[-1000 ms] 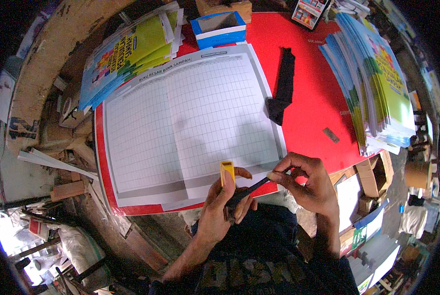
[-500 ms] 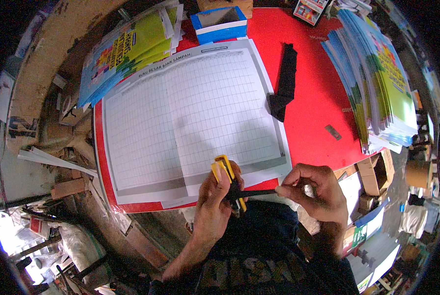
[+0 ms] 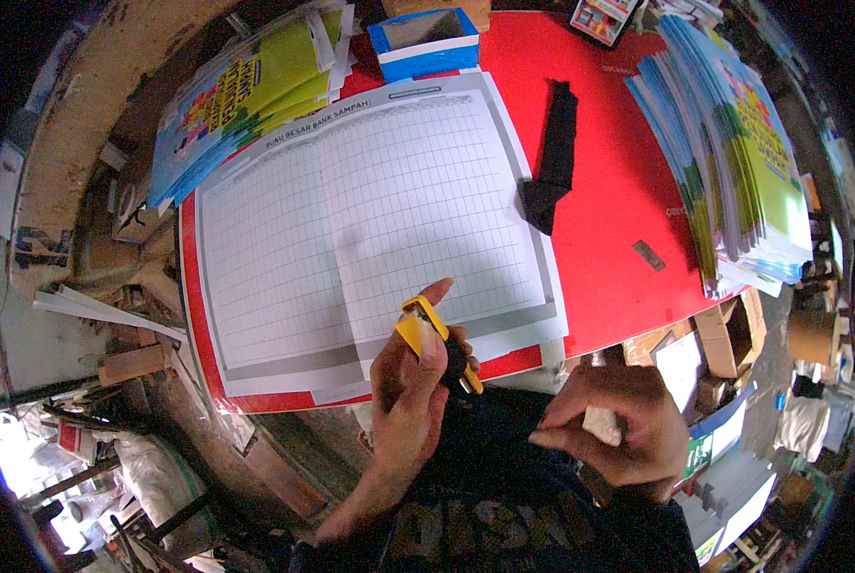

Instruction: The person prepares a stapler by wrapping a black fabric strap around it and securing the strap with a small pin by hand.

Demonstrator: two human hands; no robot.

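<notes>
My left hand (image 3: pixel 406 382) is closed around a yellow stapler (image 3: pixel 425 320), held upright over the near edge of a large printed grid sheet (image 3: pixel 418 201). Black strip material (image 3: pixel 456 361) is wrapped about the stapler's middle. My right hand (image 3: pixel 623 425) is held apart on the right, its thumb and forefinger curled towards each other. Whether the strip's end is between those fingers cannot be made out against my dark shirt (image 3: pixel 504 477). Another black strip (image 3: pixel 554 143) lies folded beside the sheet on the red table (image 3: pixel 609 201).
Stacks of colourful booklets stand at the far left (image 3: pixel 227 105) and right (image 3: pixel 733 143). A blue-and-white box (image 3: pixel 427 48) sits at the back. On the red top lies a small grey strip (image 3: pixel 649 255). An opened cardboard box (image 3: pixel 733 334) is beyond the right edge.
My right hand has moved down and slightly right, away from the stapler. The black strip that was stretched between my hands no longer shows there. My left hand has tilted the stapler a little.
</notes>
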